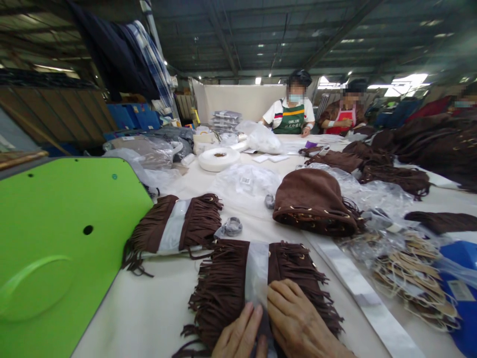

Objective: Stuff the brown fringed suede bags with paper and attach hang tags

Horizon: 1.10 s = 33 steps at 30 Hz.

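Observation:
A brown fringed suede piece [227, 283] with a pale paper band across its middle lies in front of me on the white table [149, 308]. My left hand [240, 335] rests flat on its near edge, fingers stretched out. My right hand [298, 320] lies beside it on the band and the fringe, fingers flat and together. A second banded fringed piece [175, 228] lies just beyond to the left. A brown suede pouch bag [315, 201] with metal eyelets sits further back on the right.
A green plastic panel [55, 238] fills the left. A tape roll [233, 226], a white spool [218, 159], clear bags [246, 181] and bundled paper tags [410, 273] lie around. Brown fringed bags [391, 174] pile up at right. Two people [292, 112] sit at the far end.

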Tool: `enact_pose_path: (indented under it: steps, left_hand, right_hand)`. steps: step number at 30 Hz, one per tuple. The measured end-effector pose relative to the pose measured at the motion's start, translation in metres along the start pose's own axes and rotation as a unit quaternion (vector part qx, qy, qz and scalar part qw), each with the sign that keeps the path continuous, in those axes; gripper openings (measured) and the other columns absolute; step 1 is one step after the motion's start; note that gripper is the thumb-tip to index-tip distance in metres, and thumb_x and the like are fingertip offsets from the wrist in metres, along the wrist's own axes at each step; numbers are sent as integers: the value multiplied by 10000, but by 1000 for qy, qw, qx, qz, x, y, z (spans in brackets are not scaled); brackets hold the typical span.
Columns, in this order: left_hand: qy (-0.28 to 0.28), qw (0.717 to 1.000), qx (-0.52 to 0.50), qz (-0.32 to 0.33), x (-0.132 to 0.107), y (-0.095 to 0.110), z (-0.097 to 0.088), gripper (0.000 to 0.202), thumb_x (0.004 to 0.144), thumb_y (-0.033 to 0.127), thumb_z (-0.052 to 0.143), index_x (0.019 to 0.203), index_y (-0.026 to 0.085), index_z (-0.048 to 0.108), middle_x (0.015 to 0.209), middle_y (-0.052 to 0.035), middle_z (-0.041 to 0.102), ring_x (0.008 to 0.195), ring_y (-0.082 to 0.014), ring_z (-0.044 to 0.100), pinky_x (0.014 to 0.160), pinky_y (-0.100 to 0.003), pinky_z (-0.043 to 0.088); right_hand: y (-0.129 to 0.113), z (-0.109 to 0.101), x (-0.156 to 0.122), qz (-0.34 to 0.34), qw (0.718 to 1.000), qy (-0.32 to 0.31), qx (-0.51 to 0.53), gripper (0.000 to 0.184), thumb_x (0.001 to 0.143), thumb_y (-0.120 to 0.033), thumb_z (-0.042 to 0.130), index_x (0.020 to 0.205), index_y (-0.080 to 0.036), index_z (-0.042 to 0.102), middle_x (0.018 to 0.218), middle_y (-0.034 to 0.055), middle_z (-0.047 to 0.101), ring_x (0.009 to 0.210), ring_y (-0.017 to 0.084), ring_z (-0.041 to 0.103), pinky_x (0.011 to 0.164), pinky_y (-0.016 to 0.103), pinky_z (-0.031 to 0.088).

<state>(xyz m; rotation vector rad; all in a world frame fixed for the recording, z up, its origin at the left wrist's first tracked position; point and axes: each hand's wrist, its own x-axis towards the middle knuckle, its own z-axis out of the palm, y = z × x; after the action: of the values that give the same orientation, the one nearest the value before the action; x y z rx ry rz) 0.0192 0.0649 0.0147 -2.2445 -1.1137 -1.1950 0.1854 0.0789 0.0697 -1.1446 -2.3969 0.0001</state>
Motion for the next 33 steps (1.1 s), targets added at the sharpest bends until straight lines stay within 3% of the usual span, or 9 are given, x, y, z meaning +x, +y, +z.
enact_pose_path:
  steps: [3,5,8,11,15,20,24,29,33]
  left_hand:
    - [-55,998,-25,19,5,-2,-3,276,888,143,395,1068,112,603,1003,-74,702,899,-112,659,689,-185,504]
    - [-40,997,-31,66,9,-4,-4,222,871,130,413,899,162,631,964,-60,712,897,-130,659,640,-212,484]
    - [-10,992,-23,128,14,-6,-3,226,826,90,456,650,198,547,905,-45,721,887,-162,661,612,-242,447]
    - [-4,991,-26,130,15,-7,-3,227,826,86,458,638,187,534,901,-47,718,868,-154,658,638,-241,443]
    - [-2,989,-42,144,11,-9,-5,220,846,90,467,675,181,571,917,-39,711,919,-150,640,723,-240,452]
    - [30,983,-60,173,6,-9,-6,262,871,65,453,684,184,593,856,3,713,861,-121,645,685,-220,454]
    - [17,977,-92,190,10,-8,-16,258,894,76,436,753,185,622,810,22,714,787,-103,650,661,-208,470]
    - [-39,983,-79,164,12,-11,-27,358,919,52,282,964,93,635,979,-102,689,893,-137,642,732,-221,494]
    - [-49,979,-72,182,11,-13,-26,339,909,71,325,919,121,660,1009,-70,681,954,-200,627,800,-315,495]
  right_hand:
    - [-3,-7,0,14,999,-18,24,169,798,-96,524,900,-200,609,962,39,649,883,168,539,867,334,435]
    - [-3,-9,0,13,999,-9,43,170,805,-84,496,892,-188,599,937,47,646,870,168,546,852,337,455]
    - [1,-11,2,20,997,67,40,252,813,-38,405,956,-147,581,979,102,632,938,177,559,840,323,488]
    - [7,-12,7,-2,993,113,-34,390,798,0,358,1109,-123,557,1133,148,604,1104,220,521,889,379,485]
    - [13,-12,13,-66,996,32,-52,390,824,-33,413,1138,-191,582,1173,65,632,1164,224,515,973,428,447]
    - [14,-14,9,-64,997,-35,-13,364,838,-53,424,1115,-198,610,1209,54,621,1206,202,493,1007,406,432]
    - [11,-15,4,-59,996,-58,12,402,840,-41,386,1162,-173,587,1202,60,625,1240,208,456,1028,414,406]
    - [10,-16,2,-61,996,-52,44,317,883,-86,398,1097,-160,619,1146,65,655,1219,206,476,1038,407,389]
    - [11,-18,2,-66,994,-56,63,289,904,-118,399,1079,-180,620,1115,33,668,1208,193,486,1040,401,384]
